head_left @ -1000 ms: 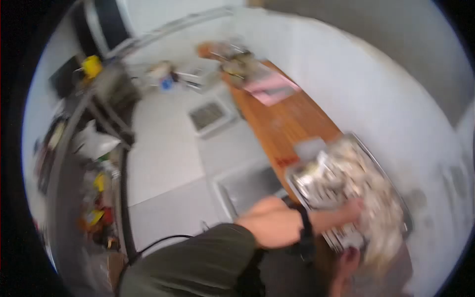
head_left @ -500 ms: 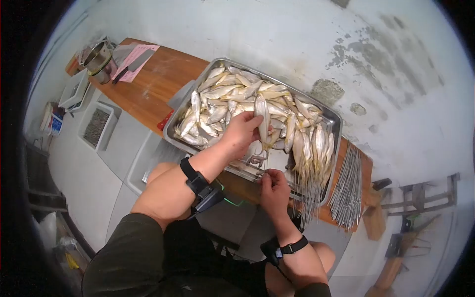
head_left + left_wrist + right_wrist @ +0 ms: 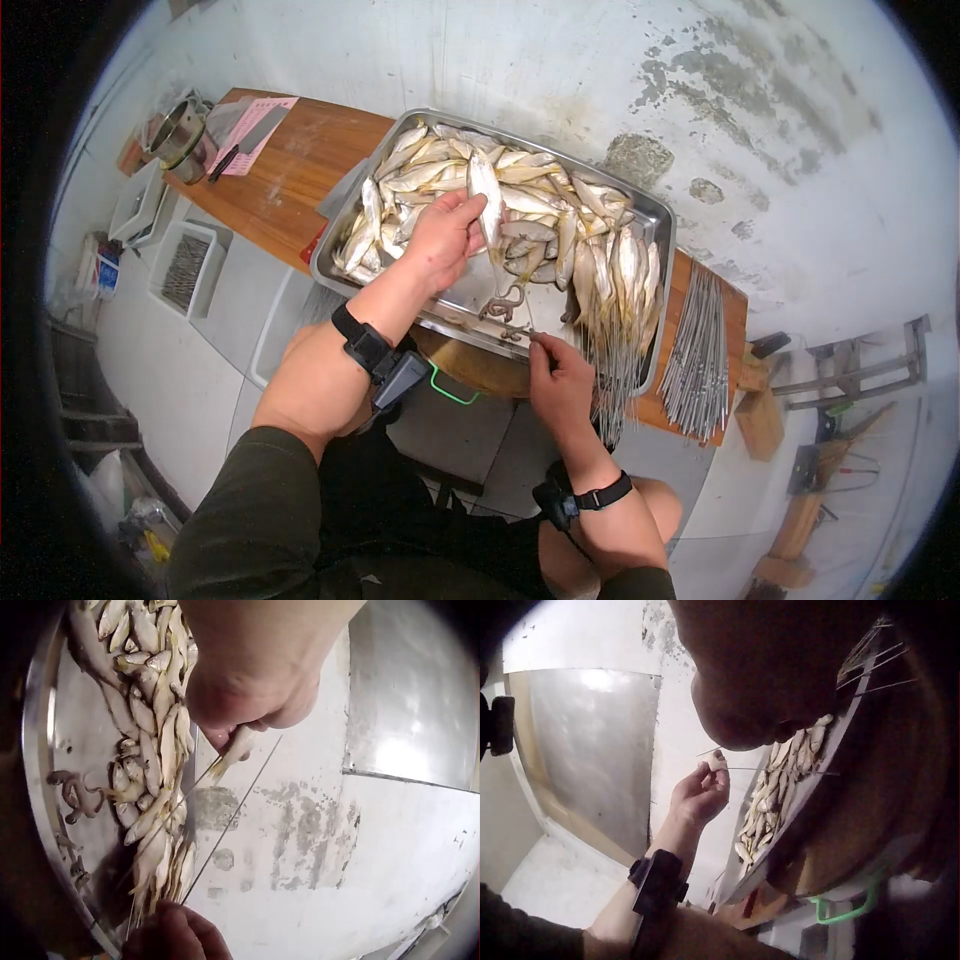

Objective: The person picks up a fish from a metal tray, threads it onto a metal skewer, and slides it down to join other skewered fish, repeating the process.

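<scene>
In the head view my left hand [image 3: 445, 240] holds a small silvery-yellow fish [image 3: 485, 195] over the metal tray [image 3: 657, 228], fingers and thumb around its body. My right hand [image 3: 562, 385] is at the tray's near edge, pinching thin metal skewers [image 3: 234, 819]. In the left wrist view two skewers run up from that hand; one reaches the tail end of the fish [image 3: 238, 754], the other passes beside it. Most of this fish is hidden there behind the left hand. Loose fish [image 3: 430, 178] fill the tray's far and left parts.
Skewered fish [image 3: 626, 265] lie at the tray's right, their skewers [image 3: 612, 385] jutting over the near edge. Beside it lies a skewer bundle [image 3: 697, 355]. Fish guts [image 3: 503, 303] sit near the front. A knife [image 3: 235, 152] on pink paper and a white tub [image 3: 212, 275] are leftward.
The head view, turned left and blurred a second ago, now faces the tray. Since half a second ago, the left hand and fish have shifted slightly within view; both hands keep their holds.
</scene>
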A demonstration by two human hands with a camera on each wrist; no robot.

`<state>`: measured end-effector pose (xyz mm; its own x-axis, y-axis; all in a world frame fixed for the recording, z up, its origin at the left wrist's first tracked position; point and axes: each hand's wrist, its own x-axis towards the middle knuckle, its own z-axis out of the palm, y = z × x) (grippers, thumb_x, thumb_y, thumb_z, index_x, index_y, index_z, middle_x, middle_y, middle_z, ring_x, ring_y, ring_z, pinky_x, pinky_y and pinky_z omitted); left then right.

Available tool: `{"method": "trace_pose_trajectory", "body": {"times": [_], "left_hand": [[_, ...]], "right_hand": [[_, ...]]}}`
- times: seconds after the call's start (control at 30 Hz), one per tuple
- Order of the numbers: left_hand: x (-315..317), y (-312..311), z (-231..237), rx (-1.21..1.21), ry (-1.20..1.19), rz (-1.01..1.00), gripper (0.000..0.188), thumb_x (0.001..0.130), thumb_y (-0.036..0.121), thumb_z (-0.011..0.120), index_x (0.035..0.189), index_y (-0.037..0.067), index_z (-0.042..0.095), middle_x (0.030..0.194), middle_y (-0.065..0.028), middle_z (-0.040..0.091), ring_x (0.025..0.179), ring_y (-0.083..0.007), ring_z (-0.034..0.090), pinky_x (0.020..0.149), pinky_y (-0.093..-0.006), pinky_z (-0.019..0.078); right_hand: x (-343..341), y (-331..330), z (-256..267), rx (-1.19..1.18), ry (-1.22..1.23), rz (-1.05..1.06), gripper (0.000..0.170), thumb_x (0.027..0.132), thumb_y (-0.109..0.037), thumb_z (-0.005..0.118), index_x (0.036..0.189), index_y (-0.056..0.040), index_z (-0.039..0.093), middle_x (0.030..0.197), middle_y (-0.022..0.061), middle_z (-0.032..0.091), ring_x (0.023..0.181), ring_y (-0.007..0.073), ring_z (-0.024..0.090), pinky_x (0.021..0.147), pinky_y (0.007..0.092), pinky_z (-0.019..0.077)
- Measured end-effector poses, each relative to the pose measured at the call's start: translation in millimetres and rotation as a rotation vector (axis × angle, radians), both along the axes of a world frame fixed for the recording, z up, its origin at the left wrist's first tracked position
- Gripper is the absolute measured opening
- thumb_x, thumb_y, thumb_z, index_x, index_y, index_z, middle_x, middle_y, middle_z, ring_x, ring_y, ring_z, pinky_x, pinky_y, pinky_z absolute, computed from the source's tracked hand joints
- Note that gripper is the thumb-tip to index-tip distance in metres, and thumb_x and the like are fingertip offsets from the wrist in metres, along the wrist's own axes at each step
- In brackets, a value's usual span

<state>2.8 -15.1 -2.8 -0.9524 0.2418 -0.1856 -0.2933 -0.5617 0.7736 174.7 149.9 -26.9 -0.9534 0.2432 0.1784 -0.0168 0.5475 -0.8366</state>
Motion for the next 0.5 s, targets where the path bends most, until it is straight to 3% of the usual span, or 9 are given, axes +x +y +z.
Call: {"method": "trace_pose_trajectory", "body": {"times": [0.1,0.17,0.3,0.5], "left_hand": [[-4,-4,-1,-0.031,0.025,-0.032,0.020,0.097,0.011,0.047,0.111,-0.002,0.053,0.098,-0.0126,0.065,0.088,-0.0176,0.065,0.077,-0.0274,0.0536],[-2,-1,2,-0.020,0.016,-0.005,0.021,0.097,0.011,0.047,0.111,-0.003,0.053,0.098,-0.0126,0.065,0.088,-0.0177,0.065,0.077,-0.0275,0.0537],[-3,1,3,-0.018,0.004,0.031,0.020,0.096,0.010,0.049,0.110,-0.003,0.053,0.103,-0.0130,0.063,0.094,-0.0184,0.064,0.085,-0.0279,0.0533],[-6,-1,0,-0.026,0.022,0.013,0.020,0.095,0.008,0.048,0.110,-0.004,0.052,0.104,-0.0129,0.063,0.096,-0.0189,0.064,0.084,-0.0276,0.0532]], "right_hand": [[5,0,1,0.001,-0.044,0.030,0.021,0.086,-0.014,0.060,0.102,-0.0011,0.065,0.090,0.0208,0.067,0.082,0.0339,0.066,0.073,0.0359,0.0510],[7,1,-1,0.005,-0.012,0.047,0.023,0.087,-0.011,0.061,0.106,0.0000,0.065,0.085,0.0161,0.068,0.075,0.0191,0.066,0.071,0.0286,0.0496],[11,0,-1,0.063,0.044,0.091,0.023,0.087,-0.009,0.060,0.108,0.0005,0.065,0.085,0.0159,0.068,0.073,0.0161,0.064,0.069,0.0269,0.0489],[14,0,-5,0.021,-0.017,0.086,0.023,0.087,-0.008,0.059,0.106,0.0020,0.065,0.079,0.0155,0.068,0.068,0.0141,0.062,0.065,0.0257,0.0478]]}}
